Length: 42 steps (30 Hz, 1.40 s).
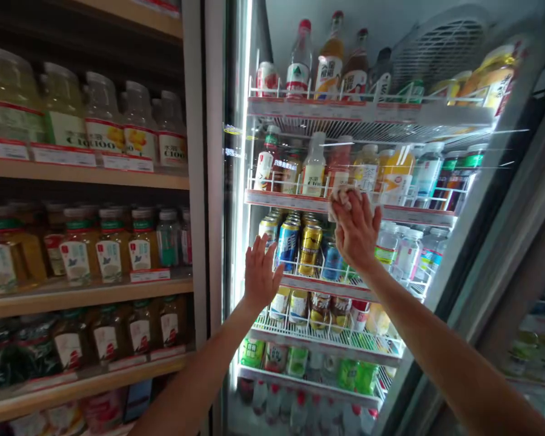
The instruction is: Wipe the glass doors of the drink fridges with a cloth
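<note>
My right hand [356,229] presses a pale crumpled cloth [343,197] against the glass door [390,130] of a lit drinks fridge, with its fingers bent over the cloth. Lower and to the left, my left hand [260,272] rests with spread fingers on or very near the same glass, and nothing is in it. Behind the glass, close to my left hand, stand a blue can [288,242] and a gold can [309,247]. An orange drink bottle [397,175] is behind the glass to the right of the cloth.
Wire fridge shelves hold bottles and cans, with a round fan grille [440,51] at the top right. To the left, a wooden shelf [95,293] carries rows of bottles. A grey upright post [200,181] divides it from the fridge. A dark door frame [495,224] slants down the right.
</note>
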Available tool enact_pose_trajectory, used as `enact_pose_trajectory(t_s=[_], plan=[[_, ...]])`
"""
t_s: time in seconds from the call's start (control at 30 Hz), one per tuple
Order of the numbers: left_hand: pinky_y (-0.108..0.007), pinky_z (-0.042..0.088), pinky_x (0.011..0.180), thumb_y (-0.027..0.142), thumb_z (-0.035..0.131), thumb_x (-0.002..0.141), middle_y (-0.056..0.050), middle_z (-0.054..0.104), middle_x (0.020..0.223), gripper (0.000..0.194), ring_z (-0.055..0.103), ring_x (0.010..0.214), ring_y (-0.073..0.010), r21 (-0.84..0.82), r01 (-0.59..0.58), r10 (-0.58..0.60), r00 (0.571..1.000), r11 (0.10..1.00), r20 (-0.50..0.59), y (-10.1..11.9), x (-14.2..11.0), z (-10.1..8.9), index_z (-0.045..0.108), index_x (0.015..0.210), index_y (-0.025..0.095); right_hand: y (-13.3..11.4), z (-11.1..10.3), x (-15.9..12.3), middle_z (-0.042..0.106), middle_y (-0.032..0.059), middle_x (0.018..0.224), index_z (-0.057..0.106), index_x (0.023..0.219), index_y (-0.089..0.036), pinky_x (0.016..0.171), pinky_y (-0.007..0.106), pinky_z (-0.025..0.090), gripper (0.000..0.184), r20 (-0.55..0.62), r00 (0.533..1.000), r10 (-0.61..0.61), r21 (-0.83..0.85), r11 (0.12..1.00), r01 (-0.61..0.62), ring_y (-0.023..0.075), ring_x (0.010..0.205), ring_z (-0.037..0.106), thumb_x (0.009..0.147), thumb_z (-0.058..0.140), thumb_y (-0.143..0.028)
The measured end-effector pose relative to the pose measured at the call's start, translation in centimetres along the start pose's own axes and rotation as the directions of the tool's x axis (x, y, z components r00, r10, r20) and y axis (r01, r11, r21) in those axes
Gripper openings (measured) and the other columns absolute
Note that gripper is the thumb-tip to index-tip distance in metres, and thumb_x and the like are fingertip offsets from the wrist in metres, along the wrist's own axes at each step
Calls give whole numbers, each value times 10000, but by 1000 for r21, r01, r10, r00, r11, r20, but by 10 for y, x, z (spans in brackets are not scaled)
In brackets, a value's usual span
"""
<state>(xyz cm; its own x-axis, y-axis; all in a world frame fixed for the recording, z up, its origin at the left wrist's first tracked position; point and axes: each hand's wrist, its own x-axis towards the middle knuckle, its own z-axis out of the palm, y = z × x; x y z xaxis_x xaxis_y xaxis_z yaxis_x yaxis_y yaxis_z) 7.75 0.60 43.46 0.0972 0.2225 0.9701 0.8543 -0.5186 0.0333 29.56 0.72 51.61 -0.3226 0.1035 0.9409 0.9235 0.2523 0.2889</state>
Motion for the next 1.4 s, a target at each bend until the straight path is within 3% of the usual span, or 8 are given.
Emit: enact_pose_trajectory(t_s=[0.2, 0.37, 0.53, 0.73, 0.9, 1.07, 1.27, 1.4], plan=[[-504, 201, 1109, 279, 432, 883, -144, 268, 1482, 520, 156, 1400, -261, -24, -21, 21, 1000, 999, 6, 12, 1, 9, 305, 1377, 178, 7, -7, -33, 394, -17, 1434, 287, 1398, -351, 1124, 494, 148, 599, 208, 920, -333, 51, 943, 330, 221, 1385, 212, 845, 476, -222], [-499, 201, 1110, 273, 443, 879, -137, 284, 1476, 522, 170, 1397, -259, -40, -34, 33, 999, 999, -18, 27, 6, 16, 308, 1376, 188, 32, -15, -27, 263, 28, 1500, 250, 1418, -333, 1083, 565, 191, 631, 16, 998, 68, -69, 995, -67, 288, 1399, 149, 841, 480, -224], [-510, 208, 1105, 276, 442, 881, -134, 279, 1479, 532, 169, 1397, -263, -59, -83, 83, 997, 995, -9, 46, 10, 24, 289, 1385, 201, 35, -20, -56, 355, -29, 1458, 197, 1423, -364, 1126, 486, 172, 673, 210, 916, -343, 56, 939, 339, 211, 1380, 223, 835, 493, -221], [-505, 191, 1116, 270, 459, 872, -121, 265, 1487, 552, 172, 1397, -259, -102, -110, 108, 994, 989, -27, 65, 19, 34, 282, 1391, 213, 66, -34, -36, 220, 16, 1514, 174, 1434, -356, 1069, 594, 214, 662, -11, 990, 137, -51, 989, -137, 306, 1391, 172, 852, 447, -197], [-518, 198, 1109, 254, 474, 865, -136, 276, 1479, 559, 169, 1397, -269, -103, -155, 155, 988, 982, -14, 77, 24, 40, 285, 1388, 191, 63, -34, -62, 341, -30, 1466, 214, 1418, -368, 1125, 484, 182, 638, 240, 930, -278, 15, 959, 283, 214, 1386, 210, 855, 475, -222], [-508, 187, 1114, 247, 479, 864, -131, 271, 1483, 565, 170, 1397, -263, -87, -156, 154, 988, 984, -26, 81, 26, 46, 281, 1391, 198, 89, -43, -38, 208, 17, 1520, 202, 1429, -343, 1092, 533, 211, 628, 40, 991, 127, -109, 987, -122, 271, 1398, 163, 864, 445, -218], [-496, 144, 1127, 250, 483, 861, -128, 275, 1483, 564, 168, 1398, -258, -71, -185, 185, 983, 980, -7, 85, 19, 52, 293, 1388, 190, 94, -48, -60, 328, -20, 1473, 226, 1415, -368, 1118, 471, 206, 628, 217, 958, -189, -50, 978, 204, 218, 1382, 229, 858, 466, -207], [-482, 125, 1134, 250, 487, 860, -124, 275, 1484, 553, 171, 1397, -252, -61, -188, 187, 982, 980, -23, 85, 24, 52, 311, 1380, 182, 125, -50, -59, 276, 19, 1497, 218, 1423, -344, 1084, 514, 251, 609, -58, 987, 152, -156, 975, -159, 251, 1375, 247, 871, 416, -178]])
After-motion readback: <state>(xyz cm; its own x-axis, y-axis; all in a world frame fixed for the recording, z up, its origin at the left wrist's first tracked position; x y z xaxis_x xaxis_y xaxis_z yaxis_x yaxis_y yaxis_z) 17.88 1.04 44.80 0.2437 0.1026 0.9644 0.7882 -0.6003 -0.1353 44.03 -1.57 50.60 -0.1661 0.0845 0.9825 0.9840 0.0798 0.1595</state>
